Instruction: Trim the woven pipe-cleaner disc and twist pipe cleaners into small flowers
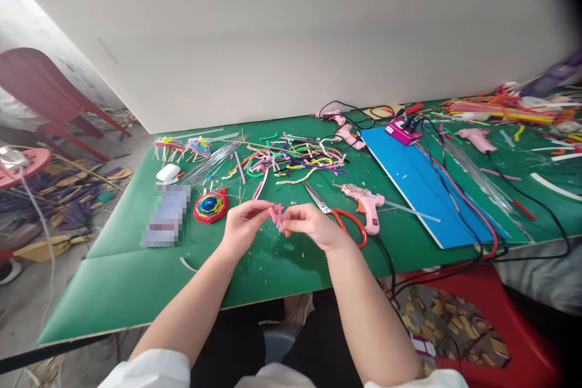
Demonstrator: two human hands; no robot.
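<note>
Close together over the front of the green table, both hands pinch a small bent pink pipe-cleaner piece [276, 214] with some lilac at its lower end. My left hand [245, 225] has its thumb and fingertips closed at the piece's left side. From the right, my right hand [313, 225] grips it between thumb and forefinger. Orange-handled scissors [348, 221] lie just beyond my right hand, partly covered by it. A pink glue gun [369, 206] rests right of them. Behind the hands spreads a pile of coloured pipe cleaners [295, 160].
Left of my hands are a round multicoloured pipe-cleaner disc [211, 205], a blurred phone [167, 215] and a white earbud case [168, 173]. Thin wires [213, 160] lie behind. A blue board [418, 188], purple power socket [404, 131] and trailing cables occupy the right. A white panel [295, 42] stands behind.
</note>
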